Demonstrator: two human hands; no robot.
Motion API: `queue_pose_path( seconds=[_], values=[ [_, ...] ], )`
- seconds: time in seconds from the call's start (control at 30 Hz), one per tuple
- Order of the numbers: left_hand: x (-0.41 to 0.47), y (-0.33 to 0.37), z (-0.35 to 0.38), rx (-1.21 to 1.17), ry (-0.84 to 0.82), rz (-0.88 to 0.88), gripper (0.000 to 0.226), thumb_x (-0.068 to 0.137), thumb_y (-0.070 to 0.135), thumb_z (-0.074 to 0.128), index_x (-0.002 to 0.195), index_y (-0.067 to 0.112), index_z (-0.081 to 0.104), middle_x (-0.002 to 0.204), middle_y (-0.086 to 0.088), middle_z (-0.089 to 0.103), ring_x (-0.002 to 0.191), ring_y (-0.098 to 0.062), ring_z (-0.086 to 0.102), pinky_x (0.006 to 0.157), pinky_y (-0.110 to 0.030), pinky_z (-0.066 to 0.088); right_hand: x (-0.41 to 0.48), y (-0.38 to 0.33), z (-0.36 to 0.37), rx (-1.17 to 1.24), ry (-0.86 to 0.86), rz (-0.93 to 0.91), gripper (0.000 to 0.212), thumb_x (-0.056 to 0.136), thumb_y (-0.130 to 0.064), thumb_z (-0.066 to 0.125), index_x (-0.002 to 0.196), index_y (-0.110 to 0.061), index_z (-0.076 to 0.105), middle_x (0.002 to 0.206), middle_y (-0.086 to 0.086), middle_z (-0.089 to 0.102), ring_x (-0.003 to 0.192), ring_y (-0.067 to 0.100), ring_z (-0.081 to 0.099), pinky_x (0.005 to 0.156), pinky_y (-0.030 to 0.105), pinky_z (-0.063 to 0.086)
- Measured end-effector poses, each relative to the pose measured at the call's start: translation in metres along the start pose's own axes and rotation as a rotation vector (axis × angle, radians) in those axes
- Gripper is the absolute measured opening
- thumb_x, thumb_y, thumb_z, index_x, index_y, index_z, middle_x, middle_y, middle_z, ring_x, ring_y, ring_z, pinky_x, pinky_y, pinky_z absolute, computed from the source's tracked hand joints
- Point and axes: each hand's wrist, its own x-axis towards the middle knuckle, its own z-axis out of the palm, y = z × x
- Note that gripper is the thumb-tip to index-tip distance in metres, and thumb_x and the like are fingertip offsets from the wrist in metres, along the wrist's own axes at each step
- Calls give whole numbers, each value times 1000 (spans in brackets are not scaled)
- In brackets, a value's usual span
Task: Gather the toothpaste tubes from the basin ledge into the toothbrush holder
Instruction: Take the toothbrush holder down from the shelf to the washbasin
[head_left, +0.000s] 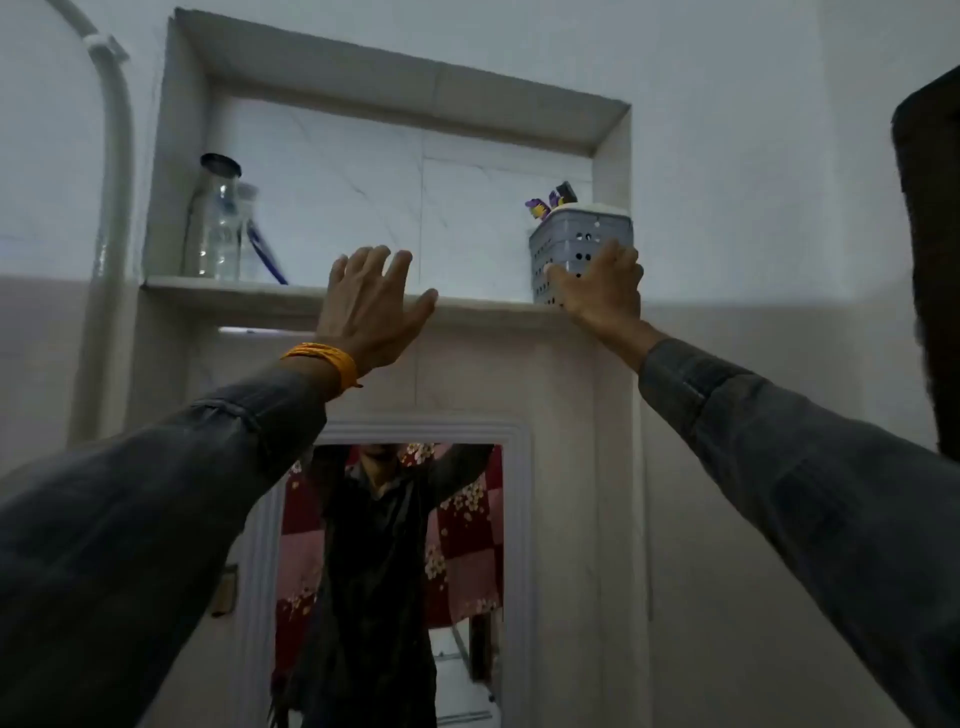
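Observation:
A grey perforated toothbrush holder stands at the right end of a recessed wall shelf, high above me. Purple and dark tube ends stick out of its top. My right hand is wrapped around the holder's lower front, fingers on its side. My left hand is raised flat in front of the shelf edge, fingers spread, holding nothing. An orange band circles my left wrist.
A clear glass bottle with a dark cap and a blue-handled item stand at the shelf's left end. A mirror below reflects a person with raised arms. A white pipe runs down the left wall.

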Motion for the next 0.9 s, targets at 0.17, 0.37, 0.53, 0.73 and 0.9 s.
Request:
queue_pose_path(
  seconds=[0.17,0.37,0.53,0.73,0.9],
  values=[
    [34,13,38,30,-180,-43,65,96,61,29,129,8,51,122,-20,63,111,-37,57,98,-49,40,25,8,19,-32,33,10,95,97,-57,70,161,0,31,162,22,35,151,40,34,119,48,41],
    [43,16,52,187,-265,-58,75,91,73,12,81,16,59,83,-8,66,78,-30,59,82,-41,40,42,18,38,-20,125,59,104,91,-59,77,163,-1,28,161,22,37,150,40,36,116,50,46],
    [47,12,45,155,-359,-70,74,90,76,12,82,19,58,90,-7,62,88,-31,59,77,-37,41,44,17,40,63,102,92,116,85,-58,84,167,-6,21,162,22,41,149,43,44,118,54,47],
    [45,15,47,158,-391,-52,71,92,72,17,94,14,58,95,-10,66,86,-30,57,87,-41,44,45,7,22,155,32,234,123,69,-63,92,160,-4,34,157,18,48,145,38,50,116,51,51],
    [24,20,26,138,-386,-30,71,92,70,26,119,11,54,120,-17,62,110,-36,56,98,-47,38,16,-12,-7,207,52,226,116,73,-57,93,158,-6,33,155,16,44,145,35,47,116,52,50]
  ],
)
